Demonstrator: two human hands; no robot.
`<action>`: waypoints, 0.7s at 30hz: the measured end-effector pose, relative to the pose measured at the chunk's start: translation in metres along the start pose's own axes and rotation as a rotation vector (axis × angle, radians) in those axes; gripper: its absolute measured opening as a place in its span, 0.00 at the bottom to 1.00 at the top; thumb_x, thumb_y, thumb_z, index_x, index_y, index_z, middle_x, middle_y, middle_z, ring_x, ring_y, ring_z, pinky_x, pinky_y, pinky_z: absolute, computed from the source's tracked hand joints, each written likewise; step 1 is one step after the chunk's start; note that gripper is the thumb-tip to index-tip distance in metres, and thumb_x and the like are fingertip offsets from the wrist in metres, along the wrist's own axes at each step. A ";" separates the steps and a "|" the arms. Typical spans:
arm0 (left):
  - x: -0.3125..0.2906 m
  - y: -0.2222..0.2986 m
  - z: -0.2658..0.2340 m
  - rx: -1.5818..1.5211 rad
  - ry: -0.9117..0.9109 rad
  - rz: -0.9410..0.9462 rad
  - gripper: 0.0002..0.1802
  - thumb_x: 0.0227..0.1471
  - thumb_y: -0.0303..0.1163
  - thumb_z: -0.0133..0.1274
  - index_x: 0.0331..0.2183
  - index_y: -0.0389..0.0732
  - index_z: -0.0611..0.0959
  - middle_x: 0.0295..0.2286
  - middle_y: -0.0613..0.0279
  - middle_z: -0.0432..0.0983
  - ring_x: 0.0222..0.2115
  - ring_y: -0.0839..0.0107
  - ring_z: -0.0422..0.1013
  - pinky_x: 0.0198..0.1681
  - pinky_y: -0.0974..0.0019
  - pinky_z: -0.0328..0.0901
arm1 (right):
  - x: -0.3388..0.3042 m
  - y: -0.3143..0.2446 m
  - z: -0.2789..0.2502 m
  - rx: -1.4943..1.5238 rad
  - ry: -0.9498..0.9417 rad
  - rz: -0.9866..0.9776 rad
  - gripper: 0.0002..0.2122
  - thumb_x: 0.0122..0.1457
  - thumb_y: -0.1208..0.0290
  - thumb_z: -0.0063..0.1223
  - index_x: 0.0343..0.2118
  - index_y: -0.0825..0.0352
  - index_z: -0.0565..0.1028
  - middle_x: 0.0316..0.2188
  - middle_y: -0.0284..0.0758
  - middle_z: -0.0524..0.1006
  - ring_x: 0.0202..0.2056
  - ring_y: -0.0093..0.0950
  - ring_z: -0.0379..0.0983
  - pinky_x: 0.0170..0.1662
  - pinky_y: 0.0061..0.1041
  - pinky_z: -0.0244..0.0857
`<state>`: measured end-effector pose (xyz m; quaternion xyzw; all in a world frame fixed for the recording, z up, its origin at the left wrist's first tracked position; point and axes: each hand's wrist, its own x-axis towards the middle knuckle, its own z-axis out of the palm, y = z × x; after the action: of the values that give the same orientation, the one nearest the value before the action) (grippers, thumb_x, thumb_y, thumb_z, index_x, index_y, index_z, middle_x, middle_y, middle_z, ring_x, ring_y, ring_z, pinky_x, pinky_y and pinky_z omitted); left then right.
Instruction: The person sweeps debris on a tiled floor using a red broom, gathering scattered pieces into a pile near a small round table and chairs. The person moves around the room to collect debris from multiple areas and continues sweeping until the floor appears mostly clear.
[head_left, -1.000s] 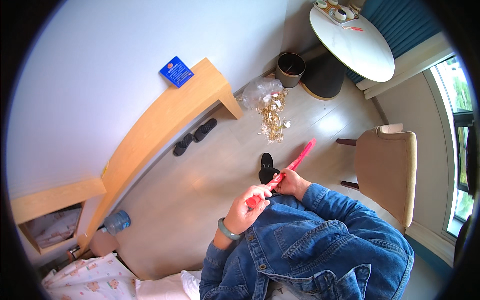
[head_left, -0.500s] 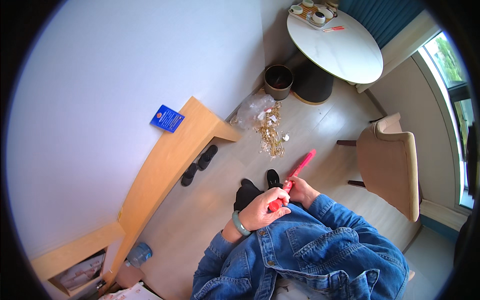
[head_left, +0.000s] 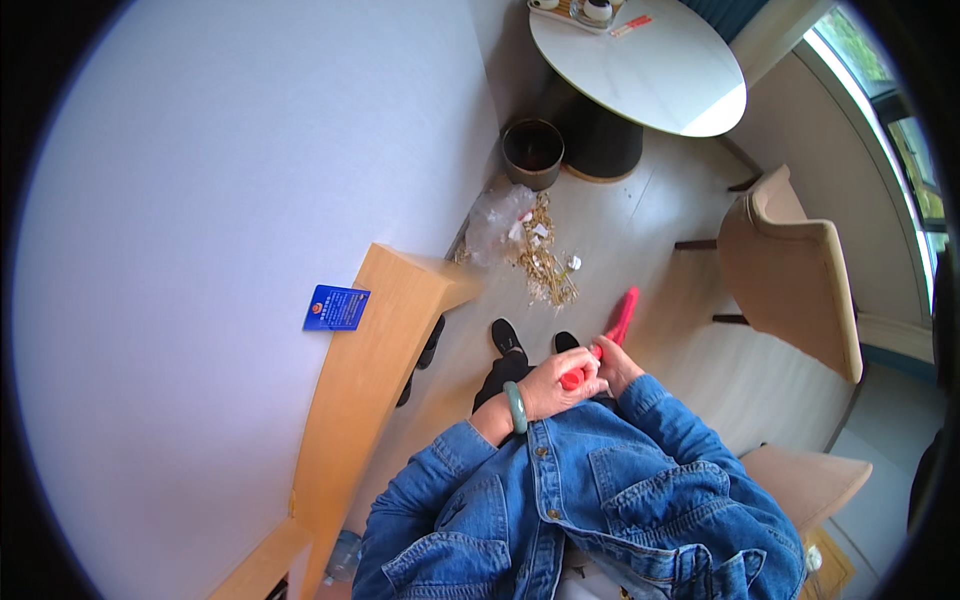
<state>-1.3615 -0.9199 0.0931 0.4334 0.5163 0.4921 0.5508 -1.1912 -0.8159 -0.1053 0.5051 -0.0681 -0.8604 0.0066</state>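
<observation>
Both hands grip a long red stick [head_left: 622, 322] with a round end and a broader pinkish far part; its exact kind is unclear. My left hand [head_left: 553, 386], with a green bangle on its wrist, wraps the near end, whose round red tip shows between the fingers. Just beyond it, my right hand [head_left: 616, 364] is closed around the shaft. The stick points forward and right. Ahead on the floor lies a strewn heap of straw-coloured and white litter [head_left: 545, 265], beside a crumpled clear plastic bag [head_left: 492, 222]. The stick's far end is to the right of this litter.
A dark bin [head_left: 533, 155] stands behind the bag, near a round white table [head_left: 650, 65] bearing a tray. At right is a beige chair [head_left: 785, 270]. A wooden bench-like ledge [head_left: 360, 390] with a blue card [head_left: 336, 308] runs along the left wall.
My view has shifted, and my hands with the stick now sit slightly farther right and higher. Both feet show more plainly, set apart. The grip on the stick remains.
</observation>
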 end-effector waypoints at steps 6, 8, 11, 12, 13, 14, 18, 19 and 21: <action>-0.006 -0.001 -0.067 -0.007 0.103 0.082 0.07 0.54 0.25 0.55 0.27 0.39 0.73 0.26 0.63 0.71 0.29 0.73 0.68 0.37 0.68 0.65 | 0.061 0.024 0.063 0.118 0.155 -0.029 0.07 0.61 0.66 0.41 0.30 0.63 0.65 0.24 0.33 0.68 0.29 0.31 0.68 0.37 0.36 0.69; -0.010 0.007 -0.093 -0.038 0.075 0.005 0.05 0.55 0.21 0.51 0.26 0.37 0.74 0.30 0.62 0.74 0.36 0.71 0.70 0.44 0.67 0.65 | 0.073 0.029 0.093 0.208 0.094 -0.014 0.07 0.61 0.66 0.41 0.30 0.63 0.65 0.24 0.33 0.68 0.30 0.30 0.69 0.37 0.34 0.69; -0.013 0.023 -0.120 -0.001 0.115 -0.002 0.07 0.55 0.21 0.49 0.24 0.37 0.72 0.29 0.61 0.72 0.34 0.70 0.69 0.40 0.68 0.65 | 0.088 0.037 0.143 0.208 0.104 -0.083 0.07 0.61 0.66 0.41 0.30 0.63 0.65 0.23 0.31 0.69 0.28 0.29 0.69 0.33 0.32 0.67; -0.013 0.028 -0.128 0.000 0.140 -0.029 0.08 0.55 0.21 0.49 0.24 0.37 0.71 0.28 0.61 0.72 0.34 0.70 0.69 0.39 0.68 0.65 | 0.092 0.038 0.158 0.240 0.113 -0.103 0.07 0.60 0.66 0.41 0.29 0.62 0.65 0.23 0.31 0.69 0.28 0.28 0.69 0.32 0.31 0.67; -0.012 0.033 -0.135 0.036 0.137 -0.025 0.09 0.55 0.21 0.48 0.24 0.37 0.70 0.27 0.61 0.71 0.34 0.69 0.69 0.40 0.68 0.65 | 0.093 0.040 0.170 0.231 0.071 -0.131 0.06 0.58 0.71 0.42 0.26 0.64 0.64 0.21 0.32 0.68 0.24 0.27 0.65 0.31 0.29 0.64; -0.011 0.038 -0.142 0.063 0.126 -0.024 0.09 0.55 0.21 0.48 0.23 0.37 0.70 0.26 0.61 0.71 0.34 0.69 0.69 0.40 0.67 0.65 | 0.092 0.040 0.180 0.181 0.039 -0.130 0.05 0.58 0.71 0.42 0.26 0.63 0.64 0.20 0.31 0.68 0.24 0.26 0.65 0.31 0.27 0.64; -0.008 0.053 -0.157 0.172 0.138 0.023 0.09 0.54 0.20 0.49 0.23 0.37 0.69 0.24 0.60 0.69 0.32 0.68 0.69 0.40 0.66 0.65 | 0.101 0.039 0.213 0.164 -0.119 -0.119 0.09 0.63 0.65 0.34 0.27 0.59 0.67 0.18 0.26 0.67 0.23 0.24 0.68 0.30 0.30 0.68; -0.008 0.056 -0.159 0.191 0.145 0.046 0.09 0.53 0.19 0.50 0.23 0.37 0.69 0.24 0.60 0.69 0.30 0.68 0.69 0.38 0.67 0.65 | 0.103 0.039 0.218 0.130 -0.107 -0.115 0.09 0.62 0.65 0.35 0.27 0.59 0.66 0.18 0.26 0.67 0.23 0.24 0.68 0.30 0.30 0.68; -0.008 0.061 -0.163 0.221 0.151 0.071 0.09 0.51 0.18 0.52 0.24 0.36 0.69 0.24 0.59 0.69 0.28 0.68 0.68 0.36 0.67 0.65 | 0.110 0.038 0.226 0.110 -0.099 -0.112 0.08 0.61 0.65 0.37 0.26 0.58 0.65 0.18 0.26 0.67 0.23 0.25 0.67 0.29 0.31 0.68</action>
<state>-1.5296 -0.9241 0.1390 0.4711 0.5918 0.4825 0.4416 -1.4438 -0.8378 -0.0879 0.4647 -0.0872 -0.8782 -0.0728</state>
